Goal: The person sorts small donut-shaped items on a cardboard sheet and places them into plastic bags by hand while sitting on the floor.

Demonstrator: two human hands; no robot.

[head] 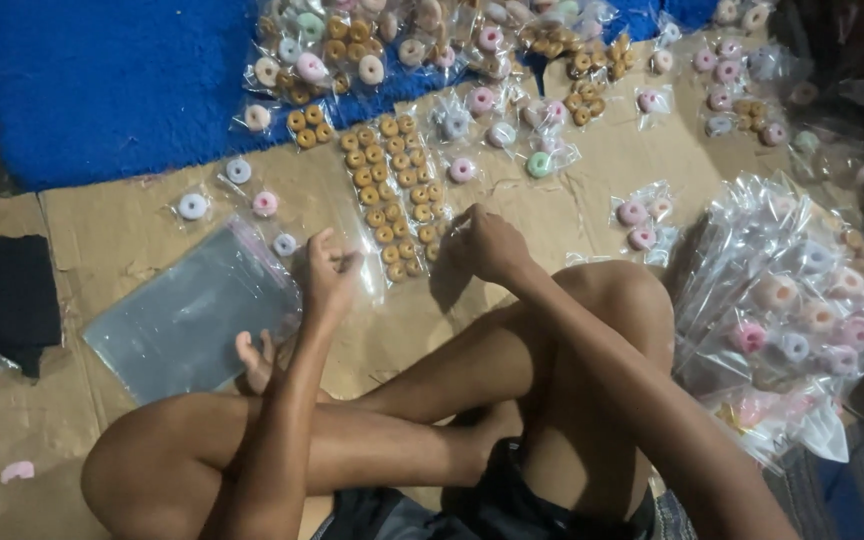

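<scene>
While the left hand [327, 270] is pinched on one edge and the right hand [487, 245] on the other, a long clear bag of small brown rings [392, 195] is held flat on the cardboard sheet [117, 235], so the 2 rows stay in line. Just beside the left hand, a stack of empty clear bags [187, 315] lies within reach, and single-ring packets [192, 207] are spread beyond.

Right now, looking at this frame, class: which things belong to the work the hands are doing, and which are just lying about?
In the work:
left hand
right hand
long clear bag of brown rings
stack of empty clear bags

Lying about:
blue rug
black cloth
pink scrap
heap of filled bags
</scene>
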